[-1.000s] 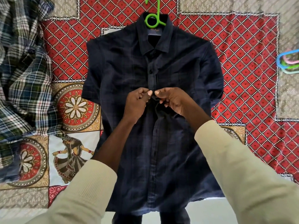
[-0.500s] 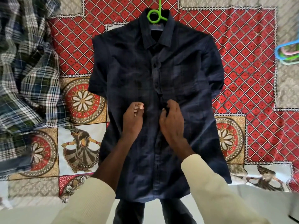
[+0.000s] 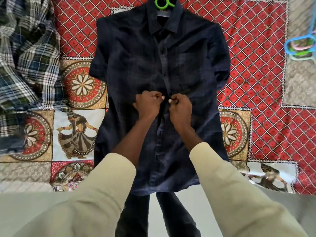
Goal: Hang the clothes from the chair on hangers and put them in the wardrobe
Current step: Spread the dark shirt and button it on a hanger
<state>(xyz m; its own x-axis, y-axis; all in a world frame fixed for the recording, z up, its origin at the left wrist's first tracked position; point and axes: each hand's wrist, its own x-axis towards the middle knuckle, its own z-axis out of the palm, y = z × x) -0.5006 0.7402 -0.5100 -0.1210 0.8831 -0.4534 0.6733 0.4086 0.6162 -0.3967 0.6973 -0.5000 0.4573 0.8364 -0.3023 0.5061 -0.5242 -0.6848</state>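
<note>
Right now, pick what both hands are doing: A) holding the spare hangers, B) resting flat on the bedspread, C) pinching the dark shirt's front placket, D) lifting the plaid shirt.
C: the left hand and right hand pinch the dark shirt at its buttoned front.
</note>
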